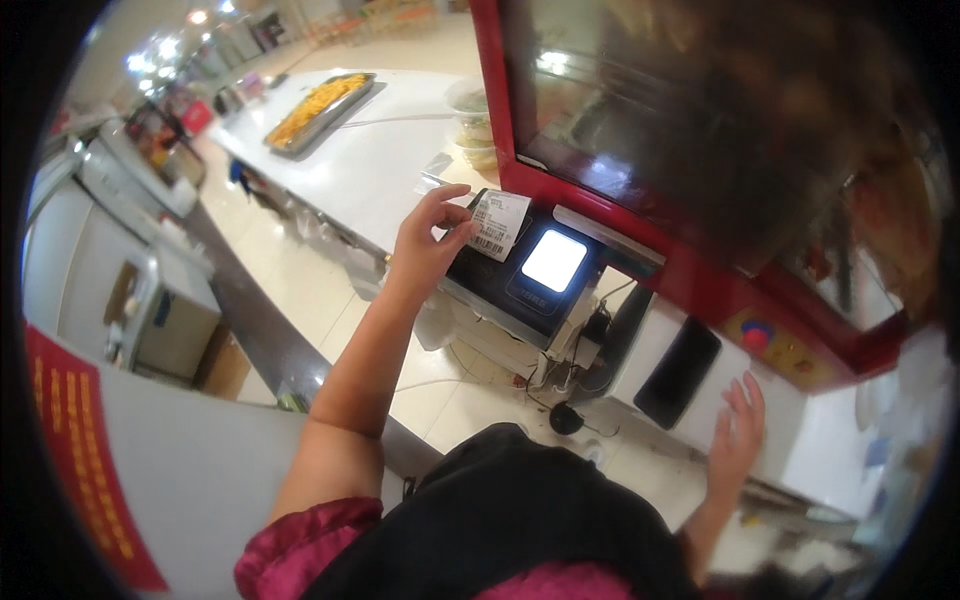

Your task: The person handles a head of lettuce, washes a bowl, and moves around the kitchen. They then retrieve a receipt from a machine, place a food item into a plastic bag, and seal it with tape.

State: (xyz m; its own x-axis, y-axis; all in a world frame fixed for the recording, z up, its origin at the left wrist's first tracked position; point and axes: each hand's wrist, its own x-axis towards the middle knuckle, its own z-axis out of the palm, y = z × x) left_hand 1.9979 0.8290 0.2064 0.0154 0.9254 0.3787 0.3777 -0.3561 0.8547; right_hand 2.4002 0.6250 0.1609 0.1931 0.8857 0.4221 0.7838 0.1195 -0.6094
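My left hand (429,234) is at the left edge of a printed paper slip (504,217), with thumb and a bent finger pinched on that edge. The slip bears printed text and a barcode. It lies over a black countertop device (487,281), whose lit white panel (555,260) glows just to the right. Over a white counter, my right hand (739,427) is held with its fingers apart and nothing in them. Beside it lies a black smartphone (679,371), screen dark.
A red-framed glass cabinet (585,195) rises behind the device, with a red knob (756,337) low on its front. Stacked clear tubs (472,124) and a metal tray of yellow food (321,111) stand on the white table (405,97). Cables (574,360) hang between the counters.
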